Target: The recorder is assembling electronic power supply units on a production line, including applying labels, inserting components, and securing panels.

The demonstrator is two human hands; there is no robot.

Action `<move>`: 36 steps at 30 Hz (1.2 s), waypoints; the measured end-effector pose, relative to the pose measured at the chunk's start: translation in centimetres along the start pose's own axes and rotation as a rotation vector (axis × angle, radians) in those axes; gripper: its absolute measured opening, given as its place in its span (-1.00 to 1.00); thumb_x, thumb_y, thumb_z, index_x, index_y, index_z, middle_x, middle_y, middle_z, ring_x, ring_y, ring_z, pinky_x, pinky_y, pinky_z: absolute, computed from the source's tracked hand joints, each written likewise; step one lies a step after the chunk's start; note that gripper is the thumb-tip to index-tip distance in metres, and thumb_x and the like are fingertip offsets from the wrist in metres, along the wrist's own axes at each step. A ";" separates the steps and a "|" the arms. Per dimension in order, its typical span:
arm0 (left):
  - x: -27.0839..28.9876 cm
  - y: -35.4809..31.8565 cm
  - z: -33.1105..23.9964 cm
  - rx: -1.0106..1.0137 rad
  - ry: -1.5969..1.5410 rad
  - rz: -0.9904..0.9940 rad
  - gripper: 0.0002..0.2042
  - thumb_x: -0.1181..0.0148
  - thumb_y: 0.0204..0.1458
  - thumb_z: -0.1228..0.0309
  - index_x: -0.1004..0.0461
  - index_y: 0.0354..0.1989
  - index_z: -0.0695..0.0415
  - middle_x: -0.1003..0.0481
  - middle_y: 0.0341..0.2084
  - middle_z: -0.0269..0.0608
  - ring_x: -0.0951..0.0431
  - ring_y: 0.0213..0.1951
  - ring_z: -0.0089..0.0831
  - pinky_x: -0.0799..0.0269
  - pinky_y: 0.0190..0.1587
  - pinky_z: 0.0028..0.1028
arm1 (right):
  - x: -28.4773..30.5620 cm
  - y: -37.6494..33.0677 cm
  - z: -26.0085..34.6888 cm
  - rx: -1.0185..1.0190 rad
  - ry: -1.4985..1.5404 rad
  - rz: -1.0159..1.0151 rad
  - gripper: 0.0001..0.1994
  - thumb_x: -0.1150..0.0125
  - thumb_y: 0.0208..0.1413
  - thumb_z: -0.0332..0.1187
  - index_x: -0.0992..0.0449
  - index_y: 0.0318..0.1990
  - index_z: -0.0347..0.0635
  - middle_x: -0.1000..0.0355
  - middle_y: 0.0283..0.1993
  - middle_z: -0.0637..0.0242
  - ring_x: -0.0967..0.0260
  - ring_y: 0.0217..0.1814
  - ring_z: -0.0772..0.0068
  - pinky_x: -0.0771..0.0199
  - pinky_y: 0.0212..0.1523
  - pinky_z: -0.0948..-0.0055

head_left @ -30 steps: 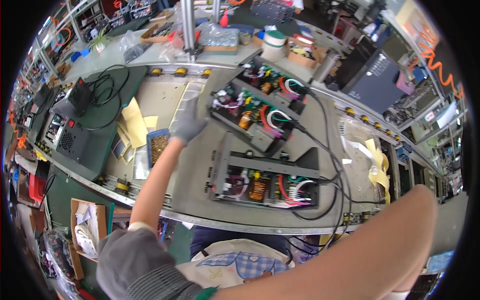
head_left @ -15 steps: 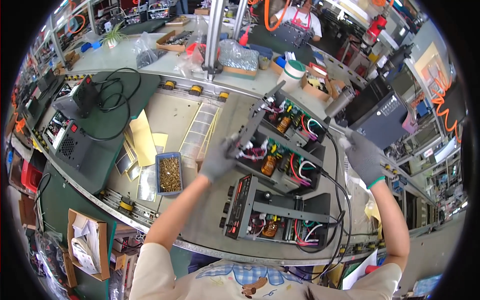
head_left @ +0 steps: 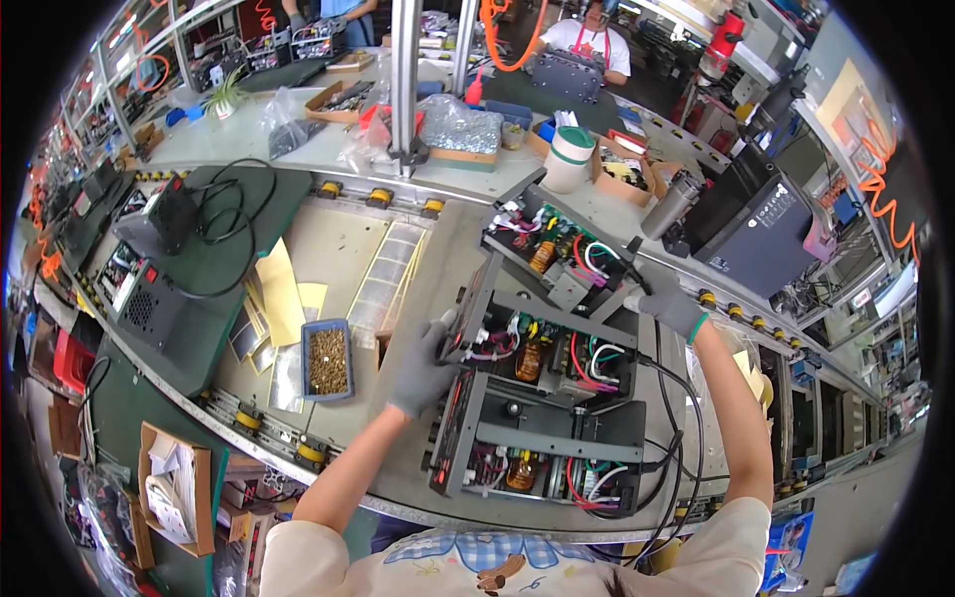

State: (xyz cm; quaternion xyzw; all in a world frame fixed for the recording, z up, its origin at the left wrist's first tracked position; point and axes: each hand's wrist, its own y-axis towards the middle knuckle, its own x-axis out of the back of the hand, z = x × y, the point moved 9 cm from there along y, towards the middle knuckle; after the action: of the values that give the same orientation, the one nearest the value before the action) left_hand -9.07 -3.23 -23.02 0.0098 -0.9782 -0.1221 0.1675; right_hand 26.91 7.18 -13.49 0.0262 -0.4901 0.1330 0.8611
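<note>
Because the left end of the middle unit (head_left: 557, 348) is grasped by the left hand (head_left: 426, 366), with the thumb at the panel's upper part, the bare circuitry inside is left untouched, probably to spare the wiring. The right hand (head_left: 670, 304) is placed at the same unit's far right corner; whether that corner is gripped or only steadied cannot be told, since the fingers are partly covered. By contact at opposite ends, the casing can presumably be balanced and its angle governed.

The middle unit is set on a grey board (head_left: 393, 468) on the desk (head_left: 343, 229), between the near unit (head_left: 557, 440), close to the desk's near edge, and the far unit (head_left: 559, 251), toward its far edge. All three are faced the same way, with panels to the left, so that the black cables (head_left: 701, 428) are gathered on the right, apparently out of the way. Left of the board, a blue tray (head_left: 330, 396) of small brass-coloured parts is placed toward the near edge, seemingly for easy reach, beside yellow sheets (head_left: 281, 298).
</note>
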 end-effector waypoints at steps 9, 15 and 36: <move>0.0 1.4 2.1 0.201 -0.244 0.738 -0.36 -0.18 -0.12 0.54 -0.16 0.23 0.24 -0.33 0.09 -0.03 -0.32 0.14 -0.26 -0.26 0.14 -0.43 | 0.0 1.3 -1.0 -0.080 0.166 0.007 -0.42 -0.19 0.03 -0.03 -0.34 0.04 -0.37 -0.36 -0.28 0.26 -0.28 -0.30 0.48 -0.35 -0.22 0.46; -2.1 17.9 3.5 0.105 -0.090 0.099 -0.63 0.07 0.15 0.20 -0.40 0.00 0.19 -0.43 -0.01 -0.02 -0.44 0.01 -0.26 -0.31 0.03 -0.34 | 0.4 2.9 -3.2 -0.202 0.136 -0.023 -0.47 -0.10 0.01 -0.29 -0.30 0.12 -0.45 -0.39 0.00 0.11 -0.32 0.00 0.37 -0.35 -0.05 0.44; -5.4 12.1 0.7 0.090 0.119 0.238 -0.59 0.11 0.13 0.10 -0.44 0.00 0.09 -0.46 -0.10 0.08 -0.44 -0.04 0.01 -0.33 0.01 -0.25 | 0.6 1.6 -8.4 0.083 -0.338 -0.316 -0.51 0.10 0.21 -0.24 -0.18 0.20 -0.41 -0.20 0.21 -0.14 -0.12 0.29 -0.05 -0.10 0.24 0.27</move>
State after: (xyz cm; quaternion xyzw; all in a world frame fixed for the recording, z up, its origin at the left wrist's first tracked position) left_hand -3.97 9.02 -22.49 -0.0918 -0.9653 -0.0567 0.2378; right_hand 33.84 10.36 -17.47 0.1602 -0.6113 0.0104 0.7750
